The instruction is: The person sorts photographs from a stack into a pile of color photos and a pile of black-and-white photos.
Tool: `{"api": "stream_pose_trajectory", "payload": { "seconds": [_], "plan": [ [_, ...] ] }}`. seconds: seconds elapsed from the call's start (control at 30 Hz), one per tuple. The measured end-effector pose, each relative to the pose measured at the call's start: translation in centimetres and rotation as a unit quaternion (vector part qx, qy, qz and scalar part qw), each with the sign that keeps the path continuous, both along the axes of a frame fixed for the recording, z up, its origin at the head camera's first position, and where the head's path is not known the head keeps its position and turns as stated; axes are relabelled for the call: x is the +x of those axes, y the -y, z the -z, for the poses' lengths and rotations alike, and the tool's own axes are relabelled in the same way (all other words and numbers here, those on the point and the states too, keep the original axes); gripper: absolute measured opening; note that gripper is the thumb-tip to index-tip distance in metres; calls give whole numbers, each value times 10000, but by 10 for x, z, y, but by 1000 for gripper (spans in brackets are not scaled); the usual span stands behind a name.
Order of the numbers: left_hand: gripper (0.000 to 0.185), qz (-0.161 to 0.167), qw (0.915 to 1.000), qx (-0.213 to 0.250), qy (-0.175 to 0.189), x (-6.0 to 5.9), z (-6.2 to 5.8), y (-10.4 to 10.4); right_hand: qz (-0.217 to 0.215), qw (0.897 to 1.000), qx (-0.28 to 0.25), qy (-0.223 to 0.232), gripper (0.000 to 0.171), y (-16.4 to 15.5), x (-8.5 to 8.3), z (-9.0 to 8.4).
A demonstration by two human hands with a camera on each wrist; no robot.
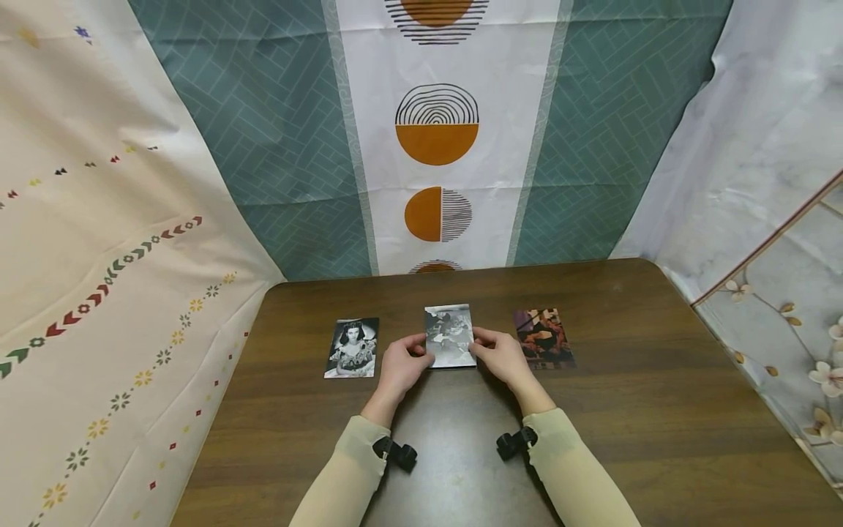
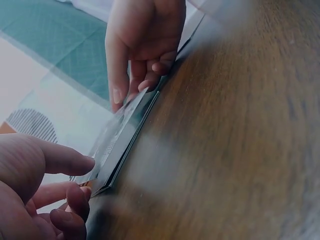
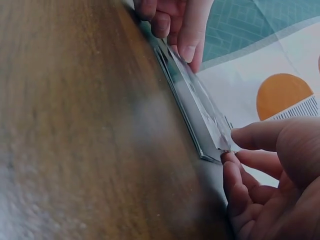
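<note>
A small stack of photos point(image 1: 450, 335) lies in the middle of the dark wooden table point(image 1: 632, 410), a black-and-white picture on top. My left hand point(image 1: 420, 350) pinches its lower left corner and my right hand point(image 1: 479, 344) its lower right edge. In the left wrist view, my left hand point(image 2: 87, 177) has its thumb over the stack point(image 2: 125, 132) and curled fingers at the edge, with the top photo slightly lifted. In the right wrist view, my right hand point(image 3: 231, 147) holds the near corner of the stack point(image 3: 197, 107) the same way.
A black-and-white portrait photo point(image 1: 352, 348) lies left of the stack and a colour photo point(image 1: 543, 338) right of it. Patterned cloths hang behind the table and along both sides. Small black wrist cameras point(image 1: 395, 452) sit on both sleeves.
</note>
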State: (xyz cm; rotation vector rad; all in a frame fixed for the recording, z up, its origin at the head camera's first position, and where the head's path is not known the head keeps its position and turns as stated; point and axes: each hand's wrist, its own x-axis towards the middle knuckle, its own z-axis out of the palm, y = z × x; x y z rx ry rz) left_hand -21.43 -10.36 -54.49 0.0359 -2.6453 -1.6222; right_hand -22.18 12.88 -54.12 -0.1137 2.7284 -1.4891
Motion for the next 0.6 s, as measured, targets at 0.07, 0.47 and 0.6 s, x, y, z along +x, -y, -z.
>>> {"api": "stream_pose_trajectory", "payload": {
  "seconds": [0.07, 0.47, 0.6],
  "plan": [
    [46, -23, 10000, 14, -17, 1, -1, 0, 22, 9999, -128, 43, 45, 0, 1, -1],
    [44, -22, 10000, -33, -77, 0, -5, 6, -46, 9992, -367, 127, 50, 3, 3, -5],
    [43, -55, 9998, 116, -135, 1, -6, 12, -86, 9994, -325, 123, 50, 7, 4, -8]
  ]
}}
